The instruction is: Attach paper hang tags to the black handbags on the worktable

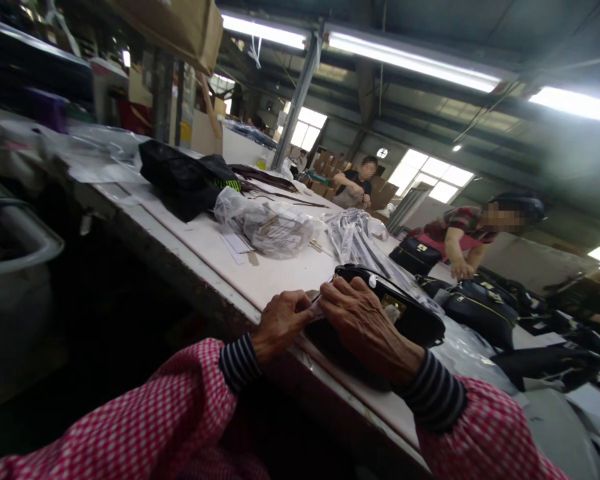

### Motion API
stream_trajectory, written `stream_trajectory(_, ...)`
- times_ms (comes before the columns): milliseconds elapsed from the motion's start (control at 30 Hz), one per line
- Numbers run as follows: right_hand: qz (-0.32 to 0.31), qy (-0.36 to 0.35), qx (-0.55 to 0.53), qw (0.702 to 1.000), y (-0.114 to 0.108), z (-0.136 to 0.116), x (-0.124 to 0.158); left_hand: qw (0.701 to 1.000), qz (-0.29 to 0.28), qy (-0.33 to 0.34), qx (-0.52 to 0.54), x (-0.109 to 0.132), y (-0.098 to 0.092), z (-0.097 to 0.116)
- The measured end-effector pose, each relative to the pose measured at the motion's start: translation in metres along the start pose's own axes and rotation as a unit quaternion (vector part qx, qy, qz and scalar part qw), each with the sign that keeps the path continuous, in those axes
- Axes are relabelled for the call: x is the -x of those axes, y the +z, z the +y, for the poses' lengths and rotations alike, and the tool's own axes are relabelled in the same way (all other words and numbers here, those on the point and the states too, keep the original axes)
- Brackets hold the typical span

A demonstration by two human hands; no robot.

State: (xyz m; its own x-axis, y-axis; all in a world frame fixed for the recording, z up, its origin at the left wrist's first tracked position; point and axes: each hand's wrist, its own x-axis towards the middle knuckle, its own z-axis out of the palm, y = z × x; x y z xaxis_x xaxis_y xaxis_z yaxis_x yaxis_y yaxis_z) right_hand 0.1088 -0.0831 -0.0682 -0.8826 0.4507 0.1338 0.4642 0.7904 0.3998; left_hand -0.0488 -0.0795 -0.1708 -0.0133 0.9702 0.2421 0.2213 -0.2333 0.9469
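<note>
A black handbag (420,323) with a gold-coloured metal plate lies at the near edge of the white table (300,267). Over its left end, my right hand (365,320) has its fingers bent and pressed together. My left hand (283,323) meets it there, thumb and forefinger pinched on a small pale piece at the bag's end. What the right fingertips grip is hidden behind the knuckles. Part of the bag is covered by my right hand and wrist.
Clear plastic bags (265,223) and long wrapped strips (355,230) lie beyond my hands. A black cloth-like bundle (175,177) rests at the left. Across the table, a person (460,240) leans over several black bags (480,310); another person (355,183) stands farther back.
</note>
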Motion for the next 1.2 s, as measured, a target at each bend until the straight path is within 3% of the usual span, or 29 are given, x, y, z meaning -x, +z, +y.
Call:
stream_trajectory(200, -0.004, 0.010, -0.008, 1.000, -0.005, -0.001, -0.002, 0.985, -0.081, 0.042, 0.149, 0.003, 0.000, 0.000)
stream_trajectory(400, -0.001, 0.010, -0.007, 1.000, -0.007, -0.001, -0.002, 0.972, -0.115, 0.019, 0.205, 0.007, -0.009, 0.007)
stream_trajectory(600, 0.000, 0.003, -0.013, 1.000, -0.006, 0.000, -0.002, 0.971, -0.096, 0.017, 0.220, 0.002, -0.005, 0.004)
stream_trajectory(733, 0.004, 0.007, -0.024, 1.000, -0.005, 0.001, -0.002, 0.967, -0.119, 0.037, 0.222, 0.005, -0.007, 0.015)
stream_trajectory(900, 0.012, 0.009, -0.027, 1.000, -0.004, 0.003, -0.003, 0.965, -0.123, 0.000, 0.231, 0.011, -0.011, 0.025)
stream_trajectory(1033, 0.004, 0.014, -0.034, 0.999, -0.007, 0.003, -0.002, 0.970, -0.080, -0.016, 0.229, 0.010, -0.005, 0.019)
stream_trajectory(1200, 0.065, 0.026, 0.005, 0.998, -0.002, -0.004, 0.019, 0.974, -0.066, -0.011, 0.218, 0.006, -0.005, 0.014)
